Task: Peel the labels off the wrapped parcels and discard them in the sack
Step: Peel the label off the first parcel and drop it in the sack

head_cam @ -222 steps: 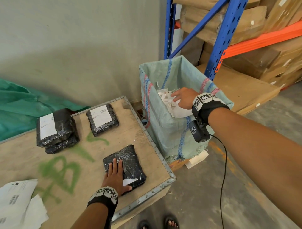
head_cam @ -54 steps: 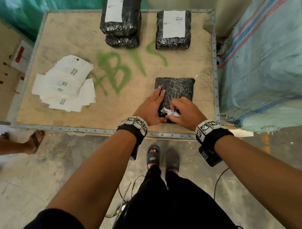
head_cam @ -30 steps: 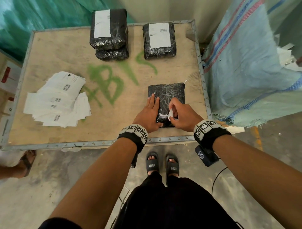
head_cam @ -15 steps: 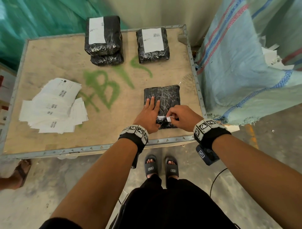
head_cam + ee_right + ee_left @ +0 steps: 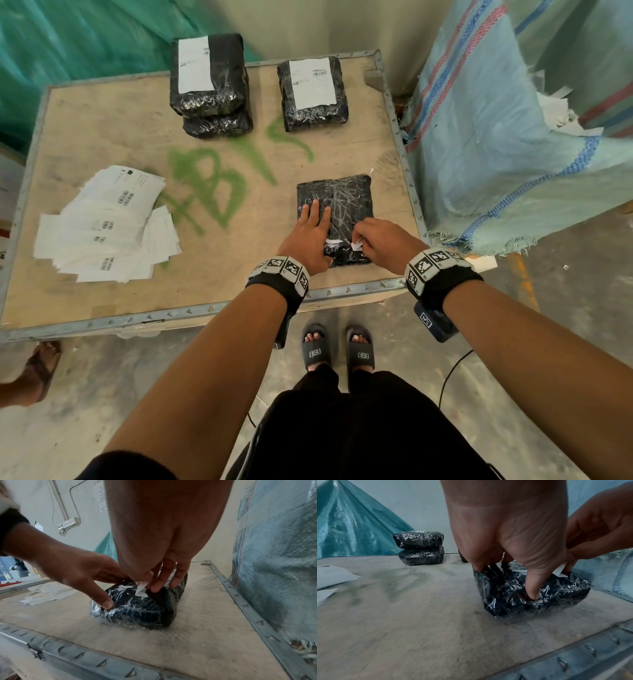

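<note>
A black film-wrapped parcel [image 5: 346, 202] lies near the front right corner of the wooden table [image 5: 205, 310]. My left hand [image 5: 317, 233] presses on its top with straight fingers, the thumb against the near side [image 5: 107, 603]. My right hand [image 5: 358, 241] pinches a small white label scrap [image 5: 141, 589] partly lifted off the parcel's near end. Another torn white bit [image 5: 333, 242] still sticks to the film beside it. The woven blue-green sack [image 5: 496, 137] stands just right of the table, with white paper showing inside.
At the table's back stand a stack of two parcels [image 5: 209, 75] with a label on the top one, and a single labelled parcel [image 5: 313, 92]. A loose pile of white label sheets [image 5: 106, 222] lies at the left. Another person's sandalled foot [image 5: 37, 370] is on the floor at left.
My right hand has pulled the white scrap slightly to the right, away from my left thumb, leaving a small torn bit on the film. My left hand stays pressed on the parcel.
</note>
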Tool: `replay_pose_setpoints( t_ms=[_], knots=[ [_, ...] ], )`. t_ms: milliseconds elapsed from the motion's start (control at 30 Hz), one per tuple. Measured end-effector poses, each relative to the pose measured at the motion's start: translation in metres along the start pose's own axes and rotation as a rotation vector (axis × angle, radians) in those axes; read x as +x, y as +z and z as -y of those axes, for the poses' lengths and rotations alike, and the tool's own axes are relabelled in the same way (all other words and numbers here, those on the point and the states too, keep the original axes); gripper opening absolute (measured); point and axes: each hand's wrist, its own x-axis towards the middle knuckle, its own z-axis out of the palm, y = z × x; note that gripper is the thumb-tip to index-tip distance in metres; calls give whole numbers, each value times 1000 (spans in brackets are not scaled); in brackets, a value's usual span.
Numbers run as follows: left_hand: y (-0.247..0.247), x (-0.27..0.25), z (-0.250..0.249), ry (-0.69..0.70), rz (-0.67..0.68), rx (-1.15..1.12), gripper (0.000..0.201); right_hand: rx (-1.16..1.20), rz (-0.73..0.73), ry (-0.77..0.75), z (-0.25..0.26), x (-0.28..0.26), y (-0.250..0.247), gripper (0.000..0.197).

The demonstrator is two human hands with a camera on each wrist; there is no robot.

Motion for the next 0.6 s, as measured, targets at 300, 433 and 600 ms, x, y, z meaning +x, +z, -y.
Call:
replay_pose_setpoints(
  t_ms=[300,433,600],
  knots=[
    [0,-1,-1,4,8,13,108,160,-2,57,-6,-14,-9,18],
    [0,0,-2,0,16,24,108,181,12,98,-4,-11,-6,20],
    [-1,1,-2,2,14,40,108,63,33,124,-9,-15,-7,26]
  ],
)
